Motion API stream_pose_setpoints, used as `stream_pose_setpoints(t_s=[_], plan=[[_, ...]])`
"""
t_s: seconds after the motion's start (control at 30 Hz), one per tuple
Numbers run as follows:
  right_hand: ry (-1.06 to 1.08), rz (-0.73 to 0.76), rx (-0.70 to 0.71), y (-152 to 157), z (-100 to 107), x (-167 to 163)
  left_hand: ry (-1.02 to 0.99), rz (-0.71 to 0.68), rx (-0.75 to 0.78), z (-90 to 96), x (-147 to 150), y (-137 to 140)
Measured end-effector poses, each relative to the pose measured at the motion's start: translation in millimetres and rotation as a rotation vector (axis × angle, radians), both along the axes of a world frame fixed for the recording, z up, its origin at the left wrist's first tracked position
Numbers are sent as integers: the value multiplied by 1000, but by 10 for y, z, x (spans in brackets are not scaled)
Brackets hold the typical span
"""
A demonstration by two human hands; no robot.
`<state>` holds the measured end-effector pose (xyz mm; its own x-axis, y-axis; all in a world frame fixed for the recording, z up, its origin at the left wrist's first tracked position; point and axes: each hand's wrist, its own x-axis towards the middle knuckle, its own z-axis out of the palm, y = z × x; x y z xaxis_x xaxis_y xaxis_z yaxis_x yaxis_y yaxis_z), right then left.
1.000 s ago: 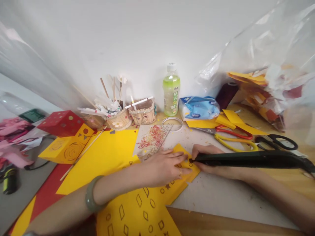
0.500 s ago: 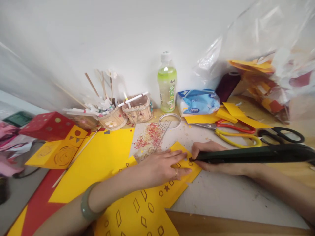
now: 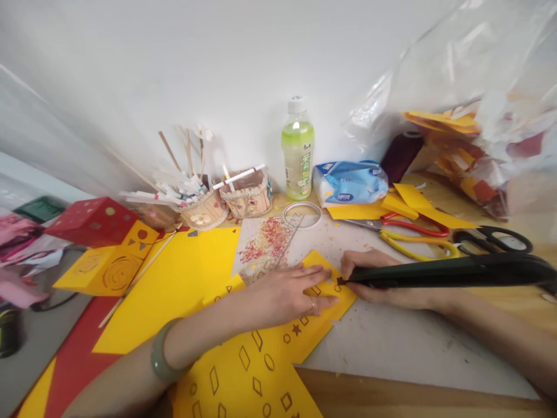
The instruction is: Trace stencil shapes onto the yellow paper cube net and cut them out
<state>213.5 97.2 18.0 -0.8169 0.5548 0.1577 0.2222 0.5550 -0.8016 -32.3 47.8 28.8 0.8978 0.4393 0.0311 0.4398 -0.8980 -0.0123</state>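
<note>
My left hand (image 3: 287, 296) lies spread on a yellow paper sheet (image 3: 319, 264) bearing brown-outlined shapes, pressing it down. Small circles, squares and a star show around its fingers. Close by on the right, my right hand (image 3: 361, 264) is closed around the front end of a long black tool (image 3: 456, 270). Its narrow tip touches or hovers just over the sheet, beside a small drawn circle; its exact kind is unclear. Another yellow sheet (image 3: 235, 377) with drawn diamonds, ovals and squares lies below my left forearm, partly covered by it.
Behind are a green drink bottle (image 3: 298, 157), a tissue pack (image 3: 350, 183), a tape ring (image 3: 302, 215) and two decorated baskets (image 3: 248, 194). Red-and-yellow-handled scissors (image 3: 418, 241) and black-handled scissors (image 3: 505, 238) lie right. Red (image 3: 93, 220) and yellow (image 3: 104, 270) boxes stand left.
The camera view has shifted slightly. Both hands keep nearly the same place on the paper, and the black tool's tip stays by the small circle.
</note>
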Motion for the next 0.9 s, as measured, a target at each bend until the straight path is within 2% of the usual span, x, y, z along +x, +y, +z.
stream_pose_setpoints(t_s=[0.33, 0.53, 0.7, 0.9], plan=[[-50, -59, 37, -75, 83, -28, -17, -12, 98, -11, 9, 7], [-94, -103, 59, -17, 152, -51, -82, 133, 159, -147, 109, -23], [-40, -167, 90, 189, 92, -37, -21, 306, 110, -135, 210, 32], [-13, -212, 92, 261, 14, 1, -8, 244, 28, -82, 201, 144]])
